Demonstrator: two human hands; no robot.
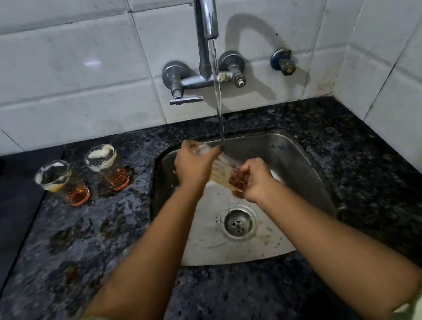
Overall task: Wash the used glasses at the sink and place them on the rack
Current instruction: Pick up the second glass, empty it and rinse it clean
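The person holds one glass [219, 171] tilted over the steel sink [295, 163], just below the water stream [217, 90] running from the tap [204, 4]. The left hand [194, 165] is curled round the rim end of the glass, on the far side. The right hand [258, 178] grips the base end, nearer the camera; amber liquid shows there. The glass is motion-blurred. Two used glasses stand upright on the dark granite counter [88, 260] left of the sink: left glass [61, 183] and right glass [107, 167], both foam-rimmed with amber residue at the bottom
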